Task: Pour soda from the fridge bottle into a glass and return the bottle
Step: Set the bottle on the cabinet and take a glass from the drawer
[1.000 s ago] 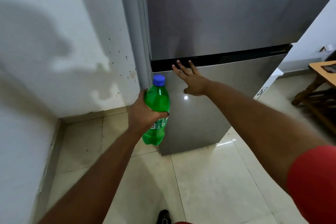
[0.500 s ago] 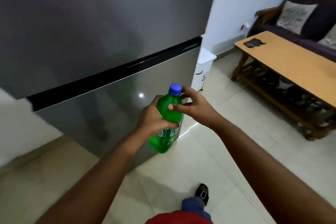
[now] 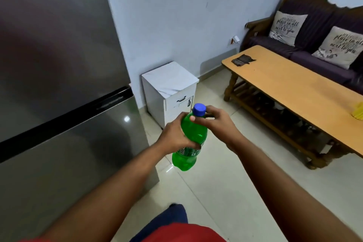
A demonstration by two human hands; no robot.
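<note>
Beside the shut fridge [image 3: 59,84], our left hand [image 3: 174,135] clenched the bottle [image 3: 191,139]; right hand [image 3: 216,122] pinched the cap [image 3: 199,109]. Uncapping step, we judged. No glass was visible; next we needed one.

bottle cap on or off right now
On. The blue cap sits on the green soda bottle, with the right hand at the neck and the left hand gripping its body.

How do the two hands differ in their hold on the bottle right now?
The left hand wraps the green bottle around its middle; the right hand sits higher, fingers at the blue cap. The left carries the bottle; the right only pinches near the top. Both touch the bottle.
</note>
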